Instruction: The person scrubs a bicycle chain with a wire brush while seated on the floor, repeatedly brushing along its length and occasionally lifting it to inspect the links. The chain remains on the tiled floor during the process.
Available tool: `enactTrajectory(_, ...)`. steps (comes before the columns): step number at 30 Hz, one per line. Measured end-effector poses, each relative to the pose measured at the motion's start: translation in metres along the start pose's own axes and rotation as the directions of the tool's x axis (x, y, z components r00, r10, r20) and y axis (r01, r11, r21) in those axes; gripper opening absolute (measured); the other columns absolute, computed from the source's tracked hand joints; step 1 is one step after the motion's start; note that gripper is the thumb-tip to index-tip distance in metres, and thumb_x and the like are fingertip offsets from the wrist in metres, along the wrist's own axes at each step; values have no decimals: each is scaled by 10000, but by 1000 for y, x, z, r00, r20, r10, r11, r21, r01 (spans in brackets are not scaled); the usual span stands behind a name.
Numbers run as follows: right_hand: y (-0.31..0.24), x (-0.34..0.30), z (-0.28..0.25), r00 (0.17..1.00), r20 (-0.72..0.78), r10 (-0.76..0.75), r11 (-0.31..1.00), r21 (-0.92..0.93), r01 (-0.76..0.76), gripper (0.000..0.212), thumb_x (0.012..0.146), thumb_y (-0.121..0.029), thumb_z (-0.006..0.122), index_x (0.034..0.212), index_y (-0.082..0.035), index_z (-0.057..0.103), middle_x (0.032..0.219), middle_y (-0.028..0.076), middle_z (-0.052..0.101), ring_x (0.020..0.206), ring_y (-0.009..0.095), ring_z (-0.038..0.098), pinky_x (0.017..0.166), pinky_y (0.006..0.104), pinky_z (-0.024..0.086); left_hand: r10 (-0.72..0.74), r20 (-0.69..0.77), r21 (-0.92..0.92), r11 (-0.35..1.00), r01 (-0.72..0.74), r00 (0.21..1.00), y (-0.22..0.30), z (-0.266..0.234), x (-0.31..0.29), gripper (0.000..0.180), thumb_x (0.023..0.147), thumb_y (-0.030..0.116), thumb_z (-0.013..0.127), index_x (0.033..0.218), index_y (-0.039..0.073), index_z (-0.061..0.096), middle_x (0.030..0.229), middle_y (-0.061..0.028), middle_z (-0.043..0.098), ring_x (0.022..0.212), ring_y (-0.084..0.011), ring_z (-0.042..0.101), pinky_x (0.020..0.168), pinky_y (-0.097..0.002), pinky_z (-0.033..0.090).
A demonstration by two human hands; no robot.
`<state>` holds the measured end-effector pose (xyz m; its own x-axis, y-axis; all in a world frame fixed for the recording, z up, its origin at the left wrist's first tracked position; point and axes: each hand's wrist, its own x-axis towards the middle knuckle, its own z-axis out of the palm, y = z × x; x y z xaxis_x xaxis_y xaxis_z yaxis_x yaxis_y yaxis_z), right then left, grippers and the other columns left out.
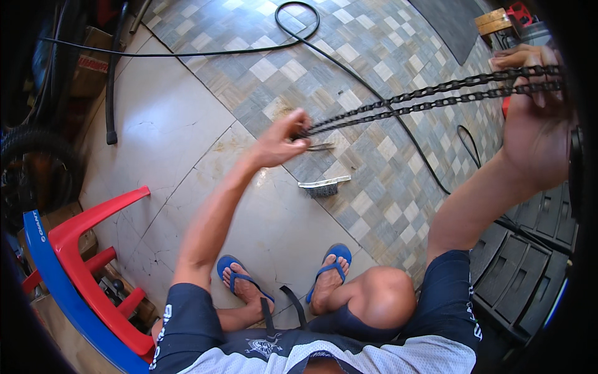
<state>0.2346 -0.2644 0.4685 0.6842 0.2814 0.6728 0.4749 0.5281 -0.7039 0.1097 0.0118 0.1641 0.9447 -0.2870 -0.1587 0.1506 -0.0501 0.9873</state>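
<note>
A dark bicycle chain (436, 92) stretches in two nearly parallel runs between my hands, above the floor. My left hand (283, 140), a little blurred, is closed round its left end, and short dark ends stick out below the fingers. At the far right, my raised right hand (532, 100) grips the other end, with the links crossing its fingers. Part of that hand is lost in the dark rim of the picture. Below my left hand, a wire brush (324, 186) with dark bristles and a pale back lies on the tiles.
A black cable (355, 75) loops over the patterned floor. At the left stand a red plastic chair (75, 249), a blue panel (56, 280) and a bicycle tire (40, 146). Black drawers (511, 274) stand at the lower right. A wooden block (492, 22) is at the upper right.
</note>
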Motion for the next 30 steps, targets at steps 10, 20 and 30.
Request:
enactTrajectory(10,114,-150,-167,813,-316,488,717,-386,-581,146,970,-165,781,1072,-75,727,888,-4,738,723,55,607,611,215,451,-205,-277,696,631,343,939,18,-149,-107,237,936,201,729,932,-16,635,692,-126,568,628,-236,513,605,-378,422)
enactTrajectory(20,217,-329,-202,546,-340,766,38,-824,-566,184,896,-173,809,1045,-81,753,997,91,750,913,236,728,792,391,557,-223,-279,839,418,350,934,-102,-172,-156,142,959,150,662,1019,23,641,981,-199,697,947,-427,651,821,-501,510)
enactTrajectory(30,216,-315,-205,563,-383,733,-112,-884,-455,120,904,-161,769,1013,-112,761,989,95,711,940,289,707,813,402,547,-307,-362,866,238,439,880,-103,-178,-182,132,953,185,668,1013,72,632,1013,-125,710,1020,-349,662,952,-516,442)
